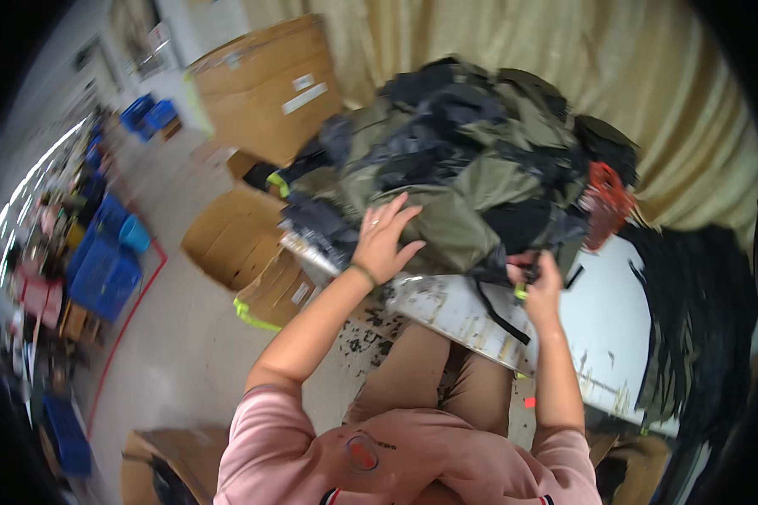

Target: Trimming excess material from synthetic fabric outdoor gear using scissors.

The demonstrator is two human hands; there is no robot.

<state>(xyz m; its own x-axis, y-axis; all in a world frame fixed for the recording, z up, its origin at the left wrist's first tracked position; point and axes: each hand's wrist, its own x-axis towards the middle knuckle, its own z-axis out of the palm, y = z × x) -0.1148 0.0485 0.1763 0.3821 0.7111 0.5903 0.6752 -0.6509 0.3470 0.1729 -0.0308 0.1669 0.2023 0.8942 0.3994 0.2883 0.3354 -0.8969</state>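
Standing at the far left are blue plastic crates (pixel 105 278), then an open brown cardboard box (pixel 226 231) beside the table. Next, the bare left hand (pixel 385 242) lies open, fingers spread, on a big crumpled heap of olive-green and black fabric (pixel 484 189), which sits on a worn white tabletop (pixel 608 290). A flat black strap (pixel 503 318) hangs near the right hand (pixel 544 284), whose bent fingers pinch a small dark piece, too blurred to identify. Farther right come a crumpled red plastic bag (pixel 606 202) and long black fabric strips (pixel 700 328).
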